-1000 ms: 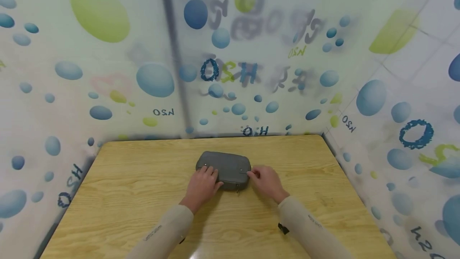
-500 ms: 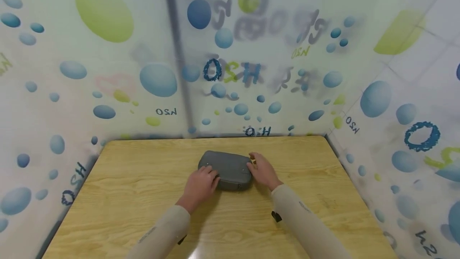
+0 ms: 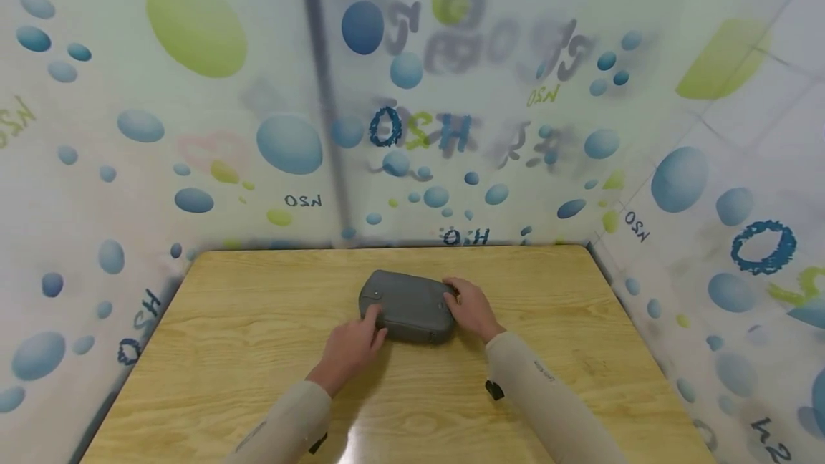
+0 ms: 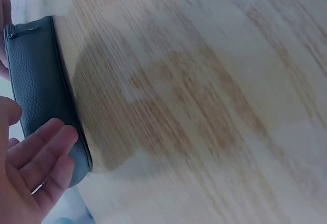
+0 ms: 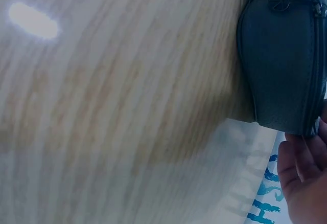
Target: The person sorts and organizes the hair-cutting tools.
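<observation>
A dark grey leather zip bag (image 3: 407, 305) lies flat on the wooden table, with two small metal studs on its upper face. Its side seam and a zipper end show in the left wrist view, where the bag (image 4: 38, 75) stands at the left edge. My left hand (image 3: 348, 349) is at the bag's front left corner, its fingers fairly straight and fingertips right at the side. At the right end, my right hand (image 3: 473, 308) holds the bag with the thumb on top and fingers round the far corner. A metal ring (image 5: 279, 1) and zipper show on the bag's side.
The light wooden table (image 3: 258, 306) reaches to the walls. A back wall (image 3: 412, 92) printed with bubbles and letters stands behind it, and a similar wall (image 3: 702, 292) rises on the right.
My right hand has moved from the bag's right front edge up to its far right corner and taken hold. My left hand has slid back toward me, off the bag's top.
</observation>
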The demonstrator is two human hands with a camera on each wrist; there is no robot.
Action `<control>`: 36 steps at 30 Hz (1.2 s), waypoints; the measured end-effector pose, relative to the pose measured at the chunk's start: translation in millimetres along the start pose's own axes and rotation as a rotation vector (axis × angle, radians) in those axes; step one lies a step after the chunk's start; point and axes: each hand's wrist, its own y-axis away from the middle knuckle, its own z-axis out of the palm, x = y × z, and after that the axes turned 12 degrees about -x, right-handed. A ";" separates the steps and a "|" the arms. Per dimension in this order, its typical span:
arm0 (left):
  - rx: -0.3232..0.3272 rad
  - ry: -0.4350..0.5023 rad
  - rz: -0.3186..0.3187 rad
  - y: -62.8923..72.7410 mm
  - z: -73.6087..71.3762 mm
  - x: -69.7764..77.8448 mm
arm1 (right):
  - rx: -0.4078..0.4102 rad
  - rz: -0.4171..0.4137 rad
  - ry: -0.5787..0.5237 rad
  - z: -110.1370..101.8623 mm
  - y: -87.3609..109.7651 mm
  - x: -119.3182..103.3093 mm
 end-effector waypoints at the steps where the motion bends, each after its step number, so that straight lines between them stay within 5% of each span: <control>1: -0.015 0.022 -0.005 0.1 0.0 -0.3 | 0.004 0.005 0.001 0.4 0.5 0.6; 6: -0.041 0.091 -0.019 1.1 0.2 -1.8 | 0.004 0.007 -0.006 1.3 6.2 1.9; 13: 0.004 0.134 -0.022 3.0 0.7 -8.6 | -0.035 -0.056 0.037 0.6 17.9 0.8; 27: 0.052 0.244 -0.084 -3.0 -10.8 -10.8 | -0.097 -0.058 -0.003 5.0 29.2 3.0; 36: -0.074 0.319 -0.133 -11.4 -18.4 -2.3 | -0.197 -0.187 -0.067 13.9 40.8 -1.7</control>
